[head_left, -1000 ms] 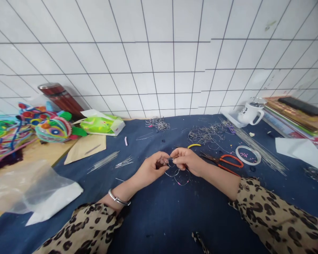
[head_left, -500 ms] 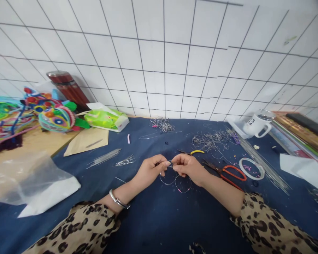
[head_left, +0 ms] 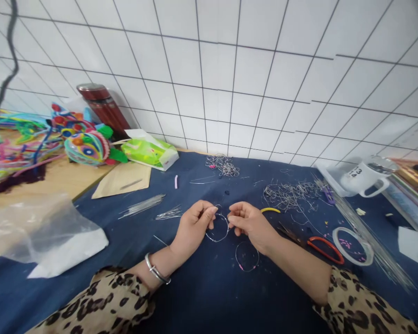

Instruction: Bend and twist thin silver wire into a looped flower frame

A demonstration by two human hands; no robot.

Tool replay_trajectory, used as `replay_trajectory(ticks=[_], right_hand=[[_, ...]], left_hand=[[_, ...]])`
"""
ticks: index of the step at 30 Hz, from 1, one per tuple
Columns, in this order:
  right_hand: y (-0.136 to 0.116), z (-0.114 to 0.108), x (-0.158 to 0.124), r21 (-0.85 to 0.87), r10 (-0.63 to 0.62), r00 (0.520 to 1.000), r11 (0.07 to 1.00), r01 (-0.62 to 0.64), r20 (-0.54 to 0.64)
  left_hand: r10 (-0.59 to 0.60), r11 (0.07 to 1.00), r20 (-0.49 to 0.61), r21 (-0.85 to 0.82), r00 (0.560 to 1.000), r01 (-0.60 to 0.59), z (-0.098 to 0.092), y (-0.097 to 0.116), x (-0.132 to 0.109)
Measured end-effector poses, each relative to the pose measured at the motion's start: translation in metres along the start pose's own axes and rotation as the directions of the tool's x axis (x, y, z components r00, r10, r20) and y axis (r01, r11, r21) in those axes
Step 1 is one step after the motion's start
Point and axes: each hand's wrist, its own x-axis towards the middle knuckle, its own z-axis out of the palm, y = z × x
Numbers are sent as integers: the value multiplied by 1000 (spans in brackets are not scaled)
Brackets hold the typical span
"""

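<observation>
My left hand [head_left: 197, 226] pinches a thin silver wire ring [head_left: 216, 240] between thumb and forefinger. A loose bit of its wire rises above the fingertips. On the ring's right side, the thumb and fingers of my right hand [head_left: 248, 223] are closed at its edge; the exact grip is too small to see. Below my right hand, a second wire ring [head_left: 247, 270] with pink beads lies on the dark blue cloth [head_left: 202, 292]. Yellow-handled pliers [head_left: 271, 210] are partly hidden behind my right hand. Red-handled scissors [head_left: 325, 249] lie beside my right forearm.
Tangled wire [head_left: 289, 194] and a clear round ring with pink beads [head_left: 353, 246] lie right, near long straight wires [head_left: 379, 250] and a white mug [head_left: 364, 177]. Left are short wire bundles [head_left: 142, 205], a plastic bag [head_left: 45, 227], a green tissue pack [head_left: 148, 152] and a red flask [head_left: 102, 109].
My hands have drawn slightly apart, and the ring in my left hand shows more fully. The beaded ring now appears lower, clear of my right fingers. The view has shifted.
</observation>
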Motion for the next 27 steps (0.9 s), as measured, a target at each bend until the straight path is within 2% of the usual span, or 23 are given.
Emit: replay_trajectory(ticks=[6, 9, 16, 18, 22, 27], right_hand=[[1, 3, 3, -63, -41, 999, 997, 41, 7], [3, 4, 1, -131, -69, 996, 989, 75, 56], [8, 6, -4, -237, -106, 989, 963, 129, 107], [10, 7, -5, -344, -163, 979, 918, 197, 126], [12, 9, -9, -587, -308, 946, 750, 305, 98], [13, 9, -11, -723, -427, 889, 561, 404, 167]], left_hand=[[-45, 999, -86, -27, 995, 43, 1, -8, 5], [-78, 997, -125, -25, 989, 75, 2, -10, 7], [-76, 997, -121, -28, 990, 73, 2, -11, 7], [-76, 997, -120, -24, 990, 74, 1, -11, 6], [-66, 998, -119, 5, 991, 68, 0, -10, 4], [-68, 998, -111, -2, 991, 69, -1, -8, 1]])
